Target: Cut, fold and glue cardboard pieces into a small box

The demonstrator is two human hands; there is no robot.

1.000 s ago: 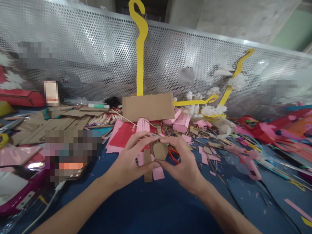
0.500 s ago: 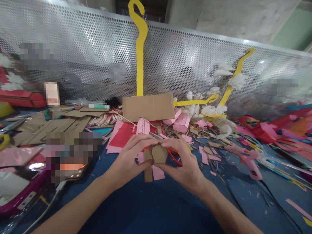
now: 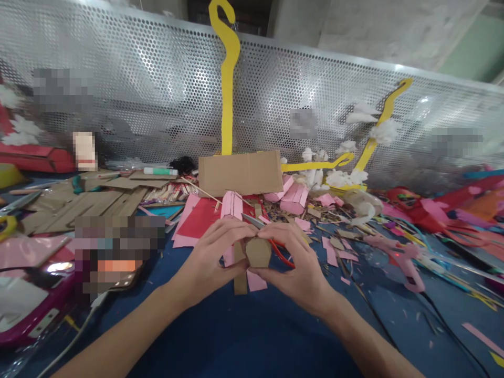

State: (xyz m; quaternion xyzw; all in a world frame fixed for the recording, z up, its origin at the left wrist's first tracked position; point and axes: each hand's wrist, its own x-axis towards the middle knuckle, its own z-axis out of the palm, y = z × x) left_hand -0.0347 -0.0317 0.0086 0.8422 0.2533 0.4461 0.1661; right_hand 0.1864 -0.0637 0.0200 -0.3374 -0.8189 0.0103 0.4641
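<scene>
Between my two hands is a small many-sided cardboard piece (image 3: 258,253), its flat face turned toward me. My left hand (image 3: 218,249) grips its left side, fingers over the top and thumb below. On the other side my right hand (image 3: 293,257) pinches it the same way. Under and behind the hands lie a cardboard strip (image 3: 240,286), a pink paper scrap (image 3: 257,281) and scissors with orange-red handles (image 3: 281,254), partly covered by my right hand. A folded pink paper piece (image 3: 232,203) rests just beyond, on red paper (image 3: 197,220).
A cardboard box (image 3: 240,173) with a tall yellow hook (image 3: 227,105) stands ahead, before a perforated metal panel (image 3: 157,94). Cardboard sheets (image 3: 90,205) lie left. A pink glue gun (image 3: 397,257) with its black cord lies right, among paper scraps. A phone-like device with a white cable is at left.
The cardboard piece has turned slightly, so its flat face points more squarely toward me. Both hands keep their grip in nearly the same place.
</scene>
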